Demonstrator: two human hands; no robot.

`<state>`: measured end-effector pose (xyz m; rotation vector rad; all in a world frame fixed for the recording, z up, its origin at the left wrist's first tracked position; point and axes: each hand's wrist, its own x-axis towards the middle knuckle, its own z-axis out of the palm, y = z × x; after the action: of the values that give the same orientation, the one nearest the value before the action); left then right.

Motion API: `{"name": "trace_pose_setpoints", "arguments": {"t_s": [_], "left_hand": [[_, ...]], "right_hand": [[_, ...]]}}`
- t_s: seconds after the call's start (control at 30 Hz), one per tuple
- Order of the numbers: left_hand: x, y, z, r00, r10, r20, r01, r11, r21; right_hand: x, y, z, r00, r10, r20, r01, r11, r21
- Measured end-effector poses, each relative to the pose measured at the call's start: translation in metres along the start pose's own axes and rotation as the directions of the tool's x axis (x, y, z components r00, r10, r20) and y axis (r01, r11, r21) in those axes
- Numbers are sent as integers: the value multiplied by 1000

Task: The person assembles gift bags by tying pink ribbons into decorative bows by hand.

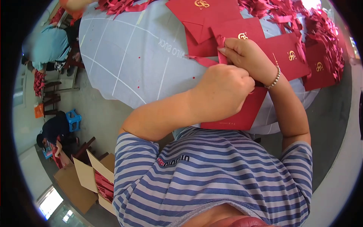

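My left hand (225, 90) is a closed fist over a flat red paper packet (236, 118) at the table's near edge. A red ribbon (222, 56) runs up from that fist to my right hand (247, 56), whose thumb and fingers pinch it near its upper end. Another ribbon end (202, 60) sticks out to the left of the fist. A beaded bracelet (275, 77) circles my right wrist. Just beyond my hands lie more red packets (245, 27) with gold emblems, overlapping one another. My left fingertips are hidden from the camera.
A grey-blue checked cloth (113, 56) covers the table. Heaps of red ribbon (325, 34) lie at the far right. An open cardboard box (85, 172) with red items stands on the floor at left, near a blue stool (73, 120). Other people (55, 128) work at left.
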<state>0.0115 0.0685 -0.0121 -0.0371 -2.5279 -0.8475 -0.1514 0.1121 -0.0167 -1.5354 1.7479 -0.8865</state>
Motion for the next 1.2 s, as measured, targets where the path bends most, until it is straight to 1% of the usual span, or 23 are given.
{"name": "trace_pose_setpoints", "arguments": {"t_s": [0.07,0.23,0.27,0.3,0.33,0.37,0.43,0.47,0.53,0.57,0.63,0.73,0.83,0.87,0.9,0.93,0.97,1.0,1.03,1.07,1.1,1.17,1.2], "left_hand": [[1,1,0,1000,-15,1,15,999,-41],[7,-3,-3,991,-131,32,134,973,-188],[9,-5,-6,992,-124,39,129,973,-189],[11,-7,-10,981,-167,95,185,956,-227],[12,-8,-13,966,-207,153,241,935,-261],[12,-9,-15,961,-210,179,253,929,-269],[11,-11,-14,968,-192,160,228,942,-247],[11,-11,-13,975,-180,133,207,953,-222],[11,-12,-13,983,-147,111,169,962,-216],[13,-12,-13,989,-118,86,134,968,-210],[16,-9,-16,993,-76,87,93,972,-215],[18,-6,-16,996,-17,84,32,983,-183],[18,-6,-13,995,-19,97,28,996,-90],[17,-3,-13,995,-8,100,17,996,-88],[15,0,-12,991,-76,106,81,995,-49],[15,1,-11,983,-146,108,148,989,-8],[15,0,-9,984,-142,109,143,990,-5],[15,-2,-5,993,-104,62,105,994,-10],[14,-3,-4,998,-67,14,67,998,-14],[15,-3,-4,998,-65,16,65,998,-13],[15,-3,-5,991,-119,64,123,991,-57],[16,-1,-9,979,-169,114,180,979,-97],[16,4,-13,976,-198,87,205,975,-88]], "right_hand": [[0,2,-1,997,-62,-52,55,991,-121],[1,17,-3,983,-145,-116,132,985,-111],[1,19,-6,990,-105,-95,102,994,-30],[1,15,-10,995,-67,-70,71,996,50],[-4,1,-19,989,147,35,-151,968,198],[-7,1,-22,988,150,27,-153,968,201],[-14,1,-30,998,62,-17,-57,976,209],[-22,-4,-36,994,103,24,-106,971,213],[-35,6,-42,995,2,103,-32,954,297],[-41,9,-47,990,-53,127,22,972,235],[-51,16,-48,983,-126,134,85,958,274],[-61,17,-51,986,-121,115,109,989,104],[-64,30,-42,987,-148,62,136,976,171],[-66,30,-42,994,-105,45,94,977,194],[-67,30,-41,994,-107,36,98,977,191],[-67,32,-40,997,-67,-30,71,985,156],[-68,33,-38,995,-29,-95,40,991,125],[-69,33,-35,995,-31,-100,43,991,125],[-70,32,-31,985,-37,-171,60,989,132],[-71,32,-28,970,-41,-240,76,987,139],[-71,33,-28,970,-41,-241,77,987,140],[-72,35,-29,918,-180,-353,103,969,-226],[-73,37,-27,918,-180,-355,102,969,-226]]}}
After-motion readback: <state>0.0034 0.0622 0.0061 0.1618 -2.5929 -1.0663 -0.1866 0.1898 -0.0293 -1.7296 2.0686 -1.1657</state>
